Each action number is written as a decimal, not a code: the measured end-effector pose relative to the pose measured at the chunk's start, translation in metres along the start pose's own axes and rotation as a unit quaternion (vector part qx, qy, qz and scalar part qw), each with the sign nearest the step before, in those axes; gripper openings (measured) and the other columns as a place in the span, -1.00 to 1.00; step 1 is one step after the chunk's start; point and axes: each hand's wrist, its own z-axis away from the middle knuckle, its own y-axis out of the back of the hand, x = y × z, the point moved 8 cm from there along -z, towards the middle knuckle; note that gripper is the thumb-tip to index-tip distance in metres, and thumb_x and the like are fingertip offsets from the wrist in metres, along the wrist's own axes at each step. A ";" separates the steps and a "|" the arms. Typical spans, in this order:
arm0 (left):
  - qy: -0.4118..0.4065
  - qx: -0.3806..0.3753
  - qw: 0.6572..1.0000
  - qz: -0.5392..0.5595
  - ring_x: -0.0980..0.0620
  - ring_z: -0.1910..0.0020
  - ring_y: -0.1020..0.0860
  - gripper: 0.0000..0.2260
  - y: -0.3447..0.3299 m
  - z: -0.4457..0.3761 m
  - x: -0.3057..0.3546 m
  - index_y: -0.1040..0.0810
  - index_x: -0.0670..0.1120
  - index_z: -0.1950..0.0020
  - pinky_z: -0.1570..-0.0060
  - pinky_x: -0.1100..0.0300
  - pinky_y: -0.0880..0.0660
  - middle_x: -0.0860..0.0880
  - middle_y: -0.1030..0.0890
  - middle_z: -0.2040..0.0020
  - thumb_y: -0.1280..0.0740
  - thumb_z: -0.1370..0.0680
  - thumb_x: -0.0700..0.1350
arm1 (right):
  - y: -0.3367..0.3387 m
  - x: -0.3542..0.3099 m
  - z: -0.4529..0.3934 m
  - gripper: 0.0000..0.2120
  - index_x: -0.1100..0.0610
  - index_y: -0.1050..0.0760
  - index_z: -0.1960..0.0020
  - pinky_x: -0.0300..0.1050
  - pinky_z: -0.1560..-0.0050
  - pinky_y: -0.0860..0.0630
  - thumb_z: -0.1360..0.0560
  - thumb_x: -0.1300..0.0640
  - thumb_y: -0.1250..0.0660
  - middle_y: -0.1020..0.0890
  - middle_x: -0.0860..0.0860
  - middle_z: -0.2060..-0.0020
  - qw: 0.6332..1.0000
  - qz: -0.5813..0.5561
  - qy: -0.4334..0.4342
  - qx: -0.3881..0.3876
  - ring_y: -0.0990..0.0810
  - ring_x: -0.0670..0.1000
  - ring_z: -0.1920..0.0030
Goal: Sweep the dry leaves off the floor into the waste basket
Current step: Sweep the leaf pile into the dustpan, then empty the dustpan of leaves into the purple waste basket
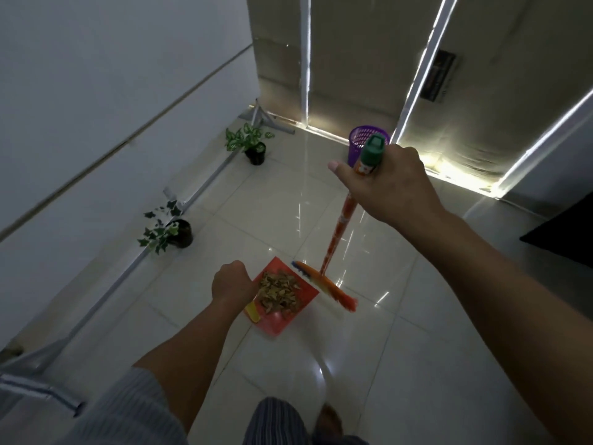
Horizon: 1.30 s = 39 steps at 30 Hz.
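Observation:
A pile of dry brown leaves (279,292) lies in a red dustpan (282,322) on the white tiled floor. My left hand (231,284) grips the dustpan's handle at its left side. An orange broom (333,248) with a green cap stands upright, its orange and blue brush head (327,285) touching the dustpan's right edge. My right hand (390,181) is closed around the top of the broom handle. The purple mesh waste basket (361,139) stands farther off by the curtain, partly hidden behind the broom's top.
Two small potted plants stand along the left wall: one (253,144) near the far corner, one (170,231) closer. A grey stand's legs (272,120) sit in the corner. Curtains (353,59) hang at the back. My foot (329,419) shows at the bottom.

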 end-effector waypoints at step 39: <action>-0.228 0.118 0.963 -0.088 -0.12 0.09 -0.60 -0.82 0.242 -0.511 0.578 -0.61 -0.17 0.09 0.16 0.14 -0.51 -0.11 -0.62 0.11 -0.41 -0.35 -0.15 | 0.110 0.279 -0.581 -0.92 0.13 -0.58 0.09 0.12 -0.03 -0.67 -0.47 0.19 -0.48 -0.68 0.10 0.13 0.974 0.000 -0.225 0.000 -0.70 0.08 0.11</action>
